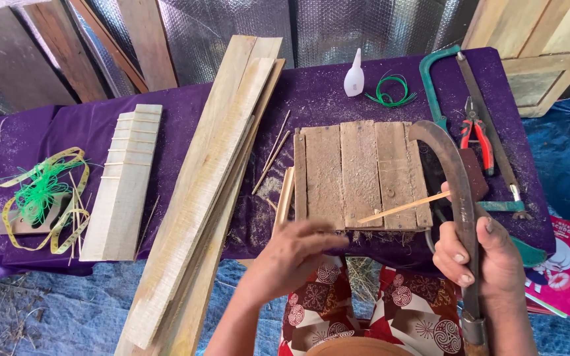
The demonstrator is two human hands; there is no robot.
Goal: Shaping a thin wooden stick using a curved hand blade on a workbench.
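My right hand (481,257) grips the handle of a curved, rusty sickle knife (453,171), whose blade arches up and left over a small panel of wooden slats (357,173). A thin bamboo stick (400,208) lies slanted across the panel's near right corner, its right end at the blade; I cannot tell whether it is held. My left hand (295,256) hovers at the panel's near edge, fingers stretched toward the right with nothing visible in them. A few more thin sticks (273,153) lie just left of the panel.
Everything lies on a sawdust-strewn table under a purple cloth (186,109). Long planks (202,191) run diagonally. A slat board (125,181), a yellow tape measure with green string (41,194), a glue bottle (354,76), a green wire coil (392,91), a hacksaw (496,132) and pliers (476,135) surround them.
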